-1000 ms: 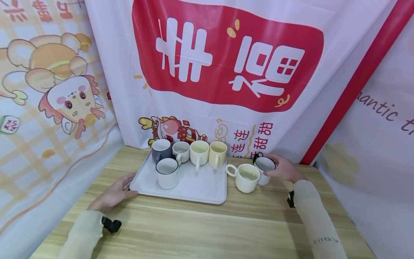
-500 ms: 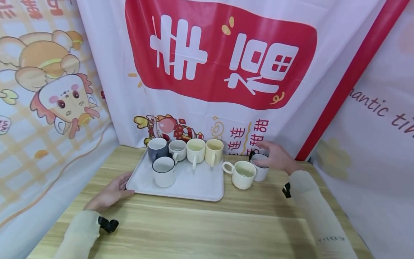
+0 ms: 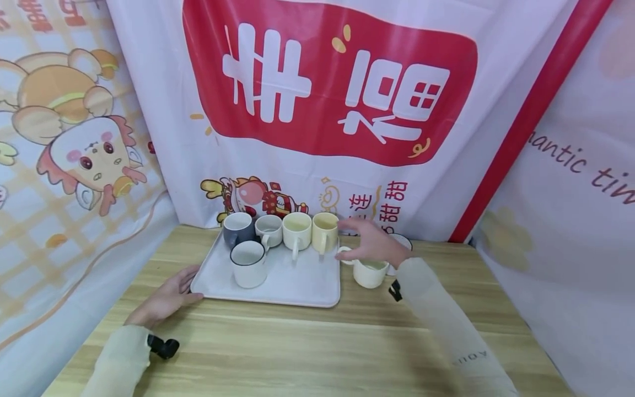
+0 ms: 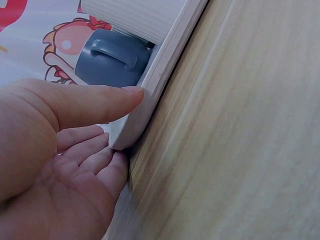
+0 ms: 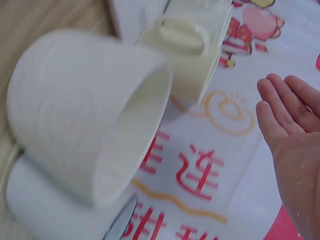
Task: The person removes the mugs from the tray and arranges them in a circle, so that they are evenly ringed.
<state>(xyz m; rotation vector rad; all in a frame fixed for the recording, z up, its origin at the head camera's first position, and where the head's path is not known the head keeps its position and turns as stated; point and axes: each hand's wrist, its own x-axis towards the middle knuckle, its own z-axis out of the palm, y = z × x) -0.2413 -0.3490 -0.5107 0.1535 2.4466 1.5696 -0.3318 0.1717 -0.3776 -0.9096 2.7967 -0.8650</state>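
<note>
My left hand point(image 3: 166, 298) touches the front left corner of a white tray point(image 3: 297, 286). In the left wrist view, its thumb lies along one side of the corner and its fingertips meet the other. My right hand point(image 3: 374, 242) is above a cream mug with a ring handle point(image 3: 369, 277), its fingers stretched toward a pale yellow mug point(image 3: 324, 234). In the right wrist view the hand point(image 5: 297, 130) holds nothing. Behind the cream mug, a dark-rimmed white mug point(image 3: 401, 240) is mostly hidden by the right hand and forearm.
On the tray stand a grey-blue mug point(image 3: 237, 231), a small whitish cup point(image 3: 269, 231), a cream mug point(image 3: 296, 231) and a white mug with a black rim point(image 3: 249, 270). A printed curtain point(image 3: 327, 176) hangs right behind the wooden table point(image 3: 278, 353).
My right hand has let go of the dark-rimmed white mug right of the tray, lifted, and swept left over the ring-handled mug toward the tray. The left hand stays at the tray corner.
</note>
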